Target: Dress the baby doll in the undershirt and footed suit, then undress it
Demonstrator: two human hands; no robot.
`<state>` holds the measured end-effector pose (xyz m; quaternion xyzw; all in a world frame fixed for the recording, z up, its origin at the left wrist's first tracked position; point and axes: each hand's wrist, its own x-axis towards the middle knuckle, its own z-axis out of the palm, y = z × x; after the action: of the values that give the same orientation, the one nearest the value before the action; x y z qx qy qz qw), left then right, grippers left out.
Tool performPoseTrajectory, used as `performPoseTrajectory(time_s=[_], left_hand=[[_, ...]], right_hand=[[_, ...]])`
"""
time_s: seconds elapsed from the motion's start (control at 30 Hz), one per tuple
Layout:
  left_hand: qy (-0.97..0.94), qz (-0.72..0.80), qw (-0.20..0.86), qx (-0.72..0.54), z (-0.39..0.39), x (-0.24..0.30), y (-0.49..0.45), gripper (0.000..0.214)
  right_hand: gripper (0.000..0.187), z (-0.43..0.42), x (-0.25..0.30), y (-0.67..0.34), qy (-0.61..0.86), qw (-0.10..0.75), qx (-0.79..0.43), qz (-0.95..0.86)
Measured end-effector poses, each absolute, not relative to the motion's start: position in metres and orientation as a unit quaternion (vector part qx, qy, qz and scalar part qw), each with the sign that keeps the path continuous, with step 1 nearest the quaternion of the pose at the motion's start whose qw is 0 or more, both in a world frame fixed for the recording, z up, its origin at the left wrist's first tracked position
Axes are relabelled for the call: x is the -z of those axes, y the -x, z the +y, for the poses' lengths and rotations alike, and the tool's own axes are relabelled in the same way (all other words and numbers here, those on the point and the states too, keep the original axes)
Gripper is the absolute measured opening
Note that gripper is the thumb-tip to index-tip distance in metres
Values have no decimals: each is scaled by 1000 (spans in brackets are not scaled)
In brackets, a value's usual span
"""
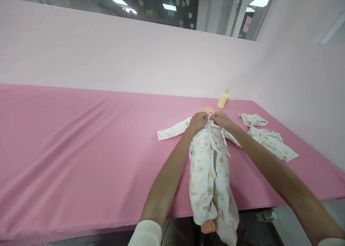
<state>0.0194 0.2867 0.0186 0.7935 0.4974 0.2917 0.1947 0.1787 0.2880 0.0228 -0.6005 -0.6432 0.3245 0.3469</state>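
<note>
A baby doll (207, 110) lies on its back on the pink table cover (81, 138), dressed in a white printed romper (207, 167). One bare foot (208, 226) sticks out past the table's front edge. My left hand (197, 121) and my right hand (221, 119) meet at the doll's neck. Both are closed, pinching the romper's collar between fingers. The doll's head is mostly hidden behind my hands. One sleeve (172, 129) lies stretched out to the left.
A small cream bottle (223, 99) stands by the pink wall behind the doll. Folded white baby clothes (269, 140) and a small cap (252, 119) lie to the right. A plastic bottle (266, 215) lies on the floor below the table edge.
</note>
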Motion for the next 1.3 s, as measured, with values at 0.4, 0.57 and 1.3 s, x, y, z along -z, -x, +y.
performPoseTrajectory(time_s=[0.4,0.57,1.3], left_hand=[[-766,489,294,-296,282,-32,-5,20],[-764,497,299,-284,279,-36,-2,18],[-826,389,295,-283,271,-33,3,26]], right_hand=[[16,268,-25,-176,678,411,-174,-584],[33,246,-39,-151,712,234,-122,-651],[18,245,-58,-161,650,212,-137,-717]])
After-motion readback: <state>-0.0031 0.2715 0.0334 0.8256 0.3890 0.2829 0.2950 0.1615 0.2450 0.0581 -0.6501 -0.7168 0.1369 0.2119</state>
